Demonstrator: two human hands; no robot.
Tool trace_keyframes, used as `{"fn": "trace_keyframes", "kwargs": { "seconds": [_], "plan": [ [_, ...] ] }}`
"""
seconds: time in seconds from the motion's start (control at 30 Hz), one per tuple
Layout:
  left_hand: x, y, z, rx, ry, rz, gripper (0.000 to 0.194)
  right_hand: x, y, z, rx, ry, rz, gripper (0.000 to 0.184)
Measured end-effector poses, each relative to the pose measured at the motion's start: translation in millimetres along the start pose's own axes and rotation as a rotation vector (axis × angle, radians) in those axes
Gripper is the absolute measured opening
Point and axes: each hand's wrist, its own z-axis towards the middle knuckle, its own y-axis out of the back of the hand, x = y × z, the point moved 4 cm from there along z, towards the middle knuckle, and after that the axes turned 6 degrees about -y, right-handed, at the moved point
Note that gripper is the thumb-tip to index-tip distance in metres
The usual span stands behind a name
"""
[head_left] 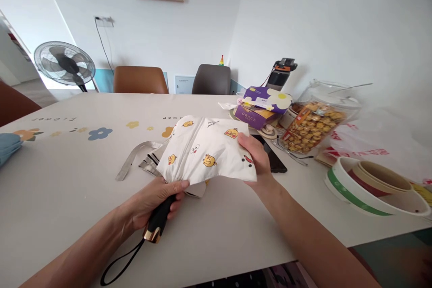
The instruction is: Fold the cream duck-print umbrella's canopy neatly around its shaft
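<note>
A folding umbrella [205, 153] with white fabric and yellow cartoon chick faces is held over the table, its canopy loose and collapsed. My left hand [158, 200] wraps round the top of its black handle [158, 216], the thumb pressing on the fabric's lower edge. A gold cap and a black wrist loop hang from the handle's end. At the other side, my right hand [258, 157] pinches the edge of a spread fabric panel, thumb on top and the other fingers hidden beneath. A pale strap [131, 157] sticks out left of the canopy.
Right of the umbrella lie a black phone [274, 157], glasses [293, 153], purple tissue boxes [256, 114], a jar of caramel-coloured snacks [313, 121] and a white-green bowl-like container [354, 193]. Folded blue cloth [8, 146] sits at the far left. Chairs and a fan [65, 63] stand beyond the table.
</note>
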Motion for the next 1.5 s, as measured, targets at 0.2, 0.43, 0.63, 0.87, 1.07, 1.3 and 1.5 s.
{"fn": "trace_keyframes", "kwargs": {
  "seconds": [0.2,0.43,0.63,0.87,1.07,1.3,1.5],
  "plan": [
    [2.2,-6.0,-3.4,0.144,0.031,0.093,0.034,5.3,-14.3,-12.1,0.060,0.122,-0.015,0.036],
    [0.0,-15.9,-7.1,0.161,0.001,0.280,0.039,-9.4,-22.0,-15.1,0.092,0.245,-0.241,0.028],
    [-0.4,-21.0,-10.7,0.061,0.005,0.367,0.043,-11.8,-38.1,-16.1,0.305,0.440,-0.728,0.040],
    [4.0,-18.9,-9.2,-0.010,0.020,0.472,0.048,-24.9,-48.5,-14.4,0.315,0.635,-1.136,0.052],
    [5.3,-16.6,-10.3,0.006,0.032,0.347,0.048,-15.1,-22.3,3.5,0.037,0.594,-1.146,0.050],
    [5.2,-15.5,-11.8,0.074,0.086,0.233,0.044,-10.4,33.3,37.9,-0.176,0.268,-0.804,0.039],
    [3.7,-17.0,-13.2,0.082,0.093,0.259,0.047,-17.0,36.0,40.6,-0.169,0.131,-0.588,0.026]
  ]
}}
